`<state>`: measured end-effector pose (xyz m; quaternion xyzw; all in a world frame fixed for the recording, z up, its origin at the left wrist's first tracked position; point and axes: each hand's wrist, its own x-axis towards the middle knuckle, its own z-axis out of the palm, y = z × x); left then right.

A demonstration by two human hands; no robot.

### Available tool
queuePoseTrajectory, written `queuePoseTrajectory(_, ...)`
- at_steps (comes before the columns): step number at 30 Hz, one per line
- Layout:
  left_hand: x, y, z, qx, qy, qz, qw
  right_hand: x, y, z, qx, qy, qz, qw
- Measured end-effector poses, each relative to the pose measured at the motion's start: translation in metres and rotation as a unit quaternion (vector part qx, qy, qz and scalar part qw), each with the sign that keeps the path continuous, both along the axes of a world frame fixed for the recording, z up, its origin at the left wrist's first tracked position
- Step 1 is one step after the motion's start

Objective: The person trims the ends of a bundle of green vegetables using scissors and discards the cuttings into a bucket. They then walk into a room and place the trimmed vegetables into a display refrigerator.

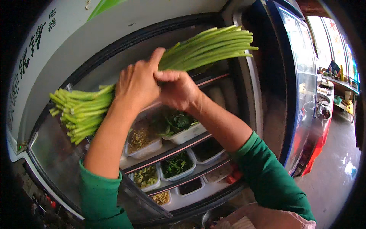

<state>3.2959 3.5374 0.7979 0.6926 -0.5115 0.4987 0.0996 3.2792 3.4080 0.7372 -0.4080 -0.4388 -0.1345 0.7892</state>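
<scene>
A thick bunch of long green stalks, which look like garlic scapes, lies across the upper middle of the view, cut ends showing at the left. My left hand is wrapped over its middle. Against it, my right hand is blurred, its thumb on the left hand's edge near the stalks; whether its fingers grip the bunch is hidden. Below and beyond my hands, an open display fridge shows shelves with white tubs of leafy greens, sprouts and chopped greens.
Lower tubs hold pale green pieces, dark food and yellowish bits. A dark-framed glass door crosses the lower left. At right stand a blue-edged glass cabinet and a table with pots.
</scene>
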Motion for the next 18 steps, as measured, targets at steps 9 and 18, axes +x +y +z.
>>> queuePoseTrajectory(9,0.072,-0.044,0.029,-0.019,-0.084,0.11,0.99,0.065,-0.056,0.043,-0.071,0.009,0.035,0.997)
queuePoseTrajectory(18,0.17,-0.099,0.015,-0.01,-0.098,0.109,0.989,0.132,-0.106,0.044,0.002,0.159,-0.087,0.983)
